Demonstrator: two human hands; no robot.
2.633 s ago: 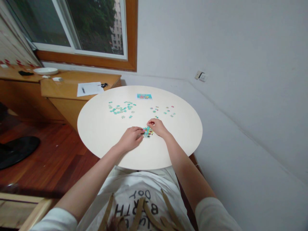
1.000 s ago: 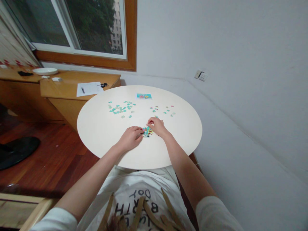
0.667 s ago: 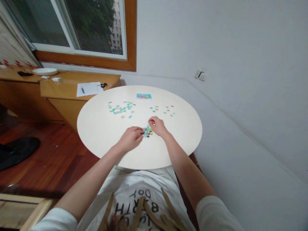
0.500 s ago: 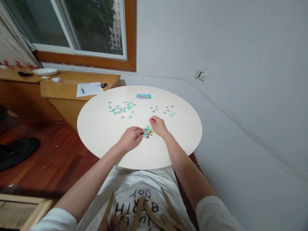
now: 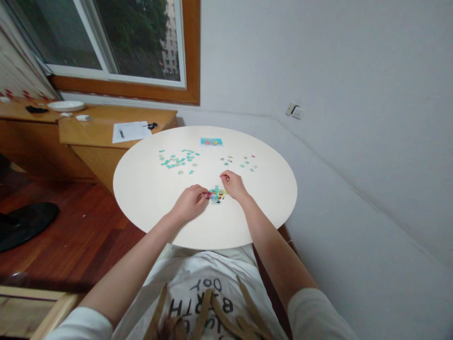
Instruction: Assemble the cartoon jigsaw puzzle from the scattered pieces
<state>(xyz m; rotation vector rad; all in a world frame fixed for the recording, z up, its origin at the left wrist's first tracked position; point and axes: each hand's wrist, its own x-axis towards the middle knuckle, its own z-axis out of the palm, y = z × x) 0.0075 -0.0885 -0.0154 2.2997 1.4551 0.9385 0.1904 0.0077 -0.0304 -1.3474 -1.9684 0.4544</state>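
Note:
A partly joined jigsaw puzzle point(image 5: 215, 193) with teal, yellow and pink parts lies on the round white table point(image 5: 148, 198). My left hand point(image 5: 191, 202) is at its left side, fingertips closed on a pink puzzle piece point(image 5: 208, 195) at the edge. Just above the puzzle's upper right is my right hand point(image 5: 232, 184), its fingers curled into a pinch. Whatever sits between those fingertips, if anything, is too small to make out.
Several loose teal pieces point(image 5: 177, 161) are spread at the table's back left, and several more pieces point(image 5: 244, 165) at the back right. A picture card point(image 5: 211, 141) lies at the far edge. Beyond stands a wooden desk point(image 5: 99, 139) with paper point(image 5: 130, 132).
My left fingertips have drawn back slightly left from the joined puzzle, showing more of the pink piece. My right hand has stayed nearly still.

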